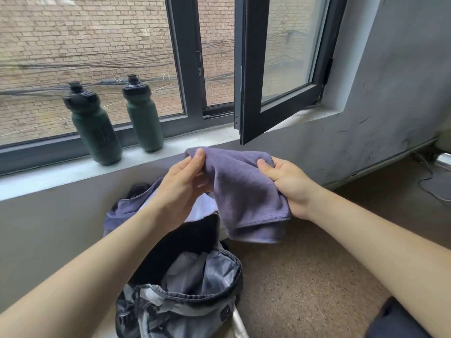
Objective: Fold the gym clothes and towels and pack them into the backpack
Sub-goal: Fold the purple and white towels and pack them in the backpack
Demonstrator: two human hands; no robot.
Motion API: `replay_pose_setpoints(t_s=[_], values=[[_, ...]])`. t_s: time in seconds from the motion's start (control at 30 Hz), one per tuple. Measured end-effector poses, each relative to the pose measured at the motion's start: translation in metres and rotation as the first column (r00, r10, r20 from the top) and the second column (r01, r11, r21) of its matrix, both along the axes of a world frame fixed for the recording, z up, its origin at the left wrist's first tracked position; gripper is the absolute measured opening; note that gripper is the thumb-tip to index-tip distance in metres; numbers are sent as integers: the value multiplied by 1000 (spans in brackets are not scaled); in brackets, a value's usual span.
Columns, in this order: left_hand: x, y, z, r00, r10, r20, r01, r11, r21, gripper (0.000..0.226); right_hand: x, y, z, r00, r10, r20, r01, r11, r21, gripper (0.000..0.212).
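The soft purple terry towel point(244, 198) hangs above the open grey fabric backpack point(195, 284). The left hand point(181, 184) has a grip pinching one top corner, and the right hand point(285, 184) has a grip curled round the other edge. Matching the corners squarely should keep the fold flat. Two dark green plastic bottles point(94, 125) stand on the windowsill. The dark-framed open window sash point(275, 69) juts near the towel.

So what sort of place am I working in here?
Probably a room in a home: a dark-framed casement window swung open, a white sill holding two green sports bottles, and a brick wall outside.
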State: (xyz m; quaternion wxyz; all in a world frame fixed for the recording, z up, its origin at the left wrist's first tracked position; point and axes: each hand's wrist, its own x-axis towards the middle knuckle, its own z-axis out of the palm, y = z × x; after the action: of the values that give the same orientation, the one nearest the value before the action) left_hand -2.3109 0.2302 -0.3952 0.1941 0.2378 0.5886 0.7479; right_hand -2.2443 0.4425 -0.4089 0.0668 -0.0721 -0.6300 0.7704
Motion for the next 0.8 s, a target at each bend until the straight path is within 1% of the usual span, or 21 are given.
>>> replay_pose_setpoints(t_s=[0.07, 0.1, 0.17, 0.2, 0.23, 0.3, 0.37, 0.4, 0.43, 0.47, 0.53, 0.57, 0.6, 0.63, 0.73, 0.77, 0.8], values=[[7, 6, -1, 993, -23, 113, 26, 999, -23, 47, -2, -5, -3, 999, -17, -31, 20, 996, 84, 27], [9, 9, -3, 992, -30, 120, 36, 998, -49, 49, -3, -6, -4, 999, -24, -48, 29, 993, 113, 26], [11, 10, -9, 998, -23, 54, 27, 997, -74, 48, -3, -5, -4, 997, -31, -71, 40, 992, 122, 24], [13, 9, -11, 999, -31, 8, 32, 997, -71, 51, -2, -4, -3, 996, -38, -82, 48, 993, 113, 23], [13, 8, -12, 998, -57, -31, 55, 997, -62, 60, -1, -3, -1, 994, -49, -98, 60, 993, 104, 22], [15, 5, -11, 990, -132, -55, 129, 991, -42, 78, -1, -1, 0, 988, -69, -140, 83, 992, 100, 23], [13, 4, -9, 972, -231, -35, 229, 973, -37, 86, 0, -1, -1, 982, -75, -172, 97, 988, 122, 23], [14, 4, -6, 962, -273, -10, 273, 961, -41, 82, 0, 0, -1, 980, -75, -182, 101, 986, 136, 22], [14, 5, -6, 963, -271, 17, 271, 962, -45, 73, 1, 0, -2, 979, -74, -191, 103, 984, 147, 21], [16, 6, -4, 975, -219, 46, 222, 974, -50, 59, 2, 0, -1, 977, -72, -200, 105, 982, 157, 21], [17, 10, -6, 991, -67, 112, 71, 997, -36, 32, 3, 1, 1, 974, -69, -214, 110, 976, 186, 20], [16, 12, -8, 992, -23, 120, 25, 1000, -11, 23, 4, 1, 2, 973, -65, -221, 112, 972, 205, 20], [18, 13, -9, 994, -1, 114, 0, 1000, 14, 23, 4, 1, 2, 971, -60, -232, 112, 969, 221, 19], [17, 13, -11, 996, 9, 92, -13, 999, 35, 32, 4, 2, 2, 968, -54, -243, 112, 967, 231, 19], [17, 13, -10, 1000, 9, 24, -10, 999, 48, 70, 4, 2, 3, 960, -60, -275, 126, 965, 231, 20], [16, 13, -9, 1000, -2, 12, 1, 999, 53, 77, 5, 1, 3, 955, -71, -287, 139, 964, 225, 21], [15, 12, -7, 1000, -16, 14, 15, 998, 63, 78, 5, 1, 4, 952, -81, -294, 151, 963, 222, 22]])
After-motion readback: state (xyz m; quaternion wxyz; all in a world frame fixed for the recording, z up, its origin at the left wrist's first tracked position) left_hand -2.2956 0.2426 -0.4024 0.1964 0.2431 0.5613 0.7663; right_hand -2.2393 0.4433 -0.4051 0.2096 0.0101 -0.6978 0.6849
